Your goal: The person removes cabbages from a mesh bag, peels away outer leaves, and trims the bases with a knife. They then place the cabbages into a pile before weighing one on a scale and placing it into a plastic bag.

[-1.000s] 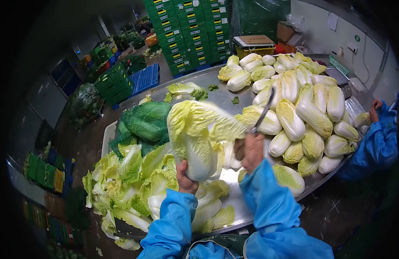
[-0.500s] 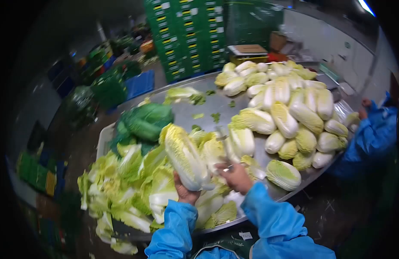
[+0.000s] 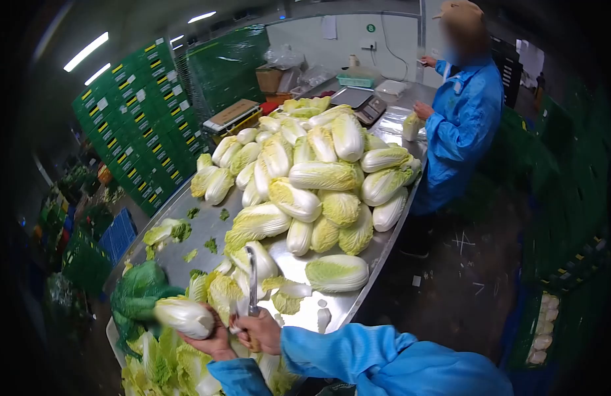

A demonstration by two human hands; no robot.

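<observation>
In my left hand (image 3: 216,338) lies a napa cabbage (image 3: 184,317), tilted on its side, its white base towards my right hand and its leafy tip towards the left. My right hand (image 3: 260,331) is closed round the handle of a knife (image 3: 252,280), whose narrow blade points up and bends at the tip. Below both hands, loose cabbage leaves (image 3: 167,363) are heaped at the table's near left end. A single greenish cabbage (image 3: 337,273) rests near the right edge, with small cut pieces (image 3: 324,319) nearby.
A big pile of napa cabbages (image 3: 319,175) covers the middle of the metal table (image 3: 180,228). Green netting (image 3: 137,297) sits at the left. Across the table stands a co-worker in blue (image 3: 464,119), near a scale (image 3: 358,102). Green crates (image 3: 140,125) are stacked behind.
My view has swung right, bringing the co-worker into full sight. The cabbage in my left hand has tipped from upright to sideways. The knife blade now points up, apart from it.
</observation>
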